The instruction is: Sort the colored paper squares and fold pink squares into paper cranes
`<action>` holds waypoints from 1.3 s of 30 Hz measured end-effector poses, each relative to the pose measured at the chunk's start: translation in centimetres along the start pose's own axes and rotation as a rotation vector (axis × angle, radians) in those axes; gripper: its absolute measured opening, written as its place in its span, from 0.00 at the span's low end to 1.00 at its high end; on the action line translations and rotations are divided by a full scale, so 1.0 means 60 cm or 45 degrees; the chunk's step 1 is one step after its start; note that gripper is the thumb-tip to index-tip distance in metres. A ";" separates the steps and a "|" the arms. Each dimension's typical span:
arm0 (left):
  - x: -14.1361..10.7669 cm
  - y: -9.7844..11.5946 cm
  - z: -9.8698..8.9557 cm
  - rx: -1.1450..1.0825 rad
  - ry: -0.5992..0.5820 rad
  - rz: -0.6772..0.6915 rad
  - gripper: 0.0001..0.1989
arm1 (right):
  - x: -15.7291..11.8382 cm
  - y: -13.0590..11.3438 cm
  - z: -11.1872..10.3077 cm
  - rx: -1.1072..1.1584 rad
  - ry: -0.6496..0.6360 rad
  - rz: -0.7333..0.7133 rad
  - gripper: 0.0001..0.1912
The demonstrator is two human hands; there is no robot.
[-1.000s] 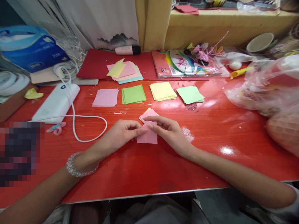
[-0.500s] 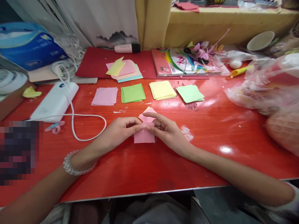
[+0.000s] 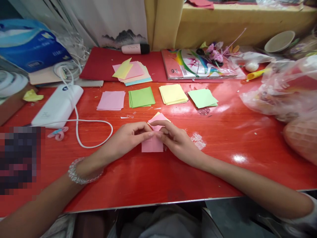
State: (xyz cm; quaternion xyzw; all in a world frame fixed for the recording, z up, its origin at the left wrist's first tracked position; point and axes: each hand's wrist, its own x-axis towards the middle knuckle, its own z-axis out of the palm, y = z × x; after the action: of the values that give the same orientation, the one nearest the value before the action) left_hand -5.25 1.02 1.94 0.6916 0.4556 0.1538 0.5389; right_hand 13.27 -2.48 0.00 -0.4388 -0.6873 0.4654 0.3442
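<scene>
A small pink paper square [image 3: 152, 145] is pinched at its upper edge between both hands, low over the red table [image 3: 138, 178]. My left hand [image 3: 128, 138] grips it with thumb and fingers from the left. From the right, my right hand [image 3: 178, 140] holds it with its thumb near the other thumb and the index finger arched above. Just behind the fingers lies a small stack of pink and yellow paper [image 3: 159, 118], partly covered. Behind that sit a row of squares: pink [image 3: 111, 100], green [image 3: 141, 97], yellow [image 3: 173, 94] and pale green [image 3: 203, 98].
More coloured sheets [image 3: 133, 71] lie on a dark red folder [image 3: 96, 66]. A white power bank [image 3: 58, 105] with a looped cable is at the left. Booklets [image 3: 183, 64] stand behind the squares; plastic bags [image 3: 279, 92] fill the right. White scraps [image 3: 198, 140] lie beside my right hand.
The right thumb and fingers have shifted slightly on the pink square's upper edge. The left hand keeps nearly the same grip. The whole view has shifted a little.
</scene>
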 end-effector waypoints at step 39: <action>0.000 0.011 -0.005 -0.308 0.012 -0.189 0.13 | 0.007 0.003 -0.015 0.021 0.078 0.129 0.10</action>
State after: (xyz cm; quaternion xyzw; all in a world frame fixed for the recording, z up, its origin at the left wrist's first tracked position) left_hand -5.14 1.20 2.60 0.5853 0.4863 0.1705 0.6260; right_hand 13.94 -1.79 0.13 -0.4842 -0.6495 0.4744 0.3445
